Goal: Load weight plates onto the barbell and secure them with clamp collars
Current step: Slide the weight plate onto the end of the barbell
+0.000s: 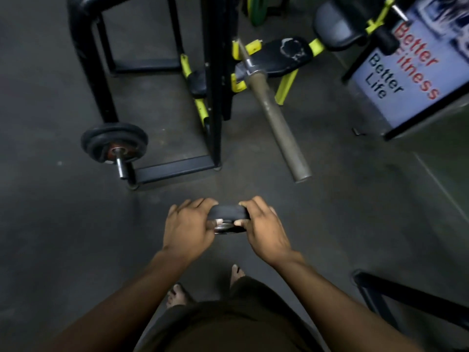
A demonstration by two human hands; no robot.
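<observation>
The fingers [203,203] of the left hand [189,228] and of the right hand [265,232] are closed around a small round black weight plate with a shiny metal middle [227,217]. It is held between both hands, one on each side, above the dark grey floor [355,199]. It looks thick and heavy. The carrying step seems to be in hand. Ahead of the fingers, a little to the right, the bare end of a long grey metal barbell [281,133] is pointed this way. Next, the hole should be lined up with that end and pushed on.
</observation>
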